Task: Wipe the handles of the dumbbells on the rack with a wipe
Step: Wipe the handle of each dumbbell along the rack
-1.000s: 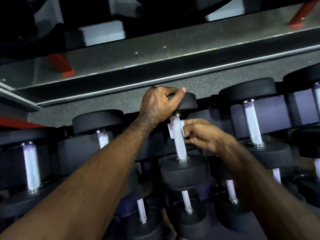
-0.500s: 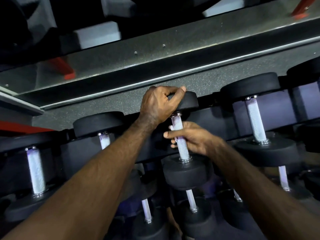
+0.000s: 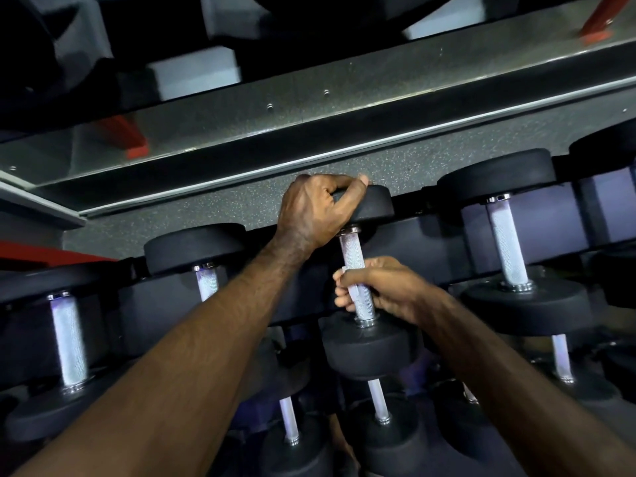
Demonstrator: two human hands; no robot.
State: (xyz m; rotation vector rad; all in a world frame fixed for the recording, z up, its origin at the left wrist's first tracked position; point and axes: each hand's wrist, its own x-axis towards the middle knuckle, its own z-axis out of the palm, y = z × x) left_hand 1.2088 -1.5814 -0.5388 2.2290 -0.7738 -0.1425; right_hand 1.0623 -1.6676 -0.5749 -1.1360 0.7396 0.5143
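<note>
A black dumbbell with a knurled silver handle (image 3: 352, 249) lies on the top row of the rack, in the middle of the view. My left hand (image 3: 315, 213) grips its far black head (image 3: 377, 204) from above. My right hand (image 3: 382, 287) is wrapped round the lower part of the handle, fingers curled. A thin strip of white wipe (image 3: 351, 290) shows between my fingers and the metal. The near head (image 3: 368, 344) sits just below my right hand.
More dumbbells lie on the same row, one to the left (image 3: 206, 284), one at far left (image 3: 69, 339), one to the right (image 3: 506, 249). A lower row (image 3: 378, 401) shows beneath. Behind the rack are speckled floor and a mirror base (image 3: 309, 125).
My right hand has slid down the handle from near its upper part to its lower end, with the wipe. The left hand has stayed on the far head.
</note>
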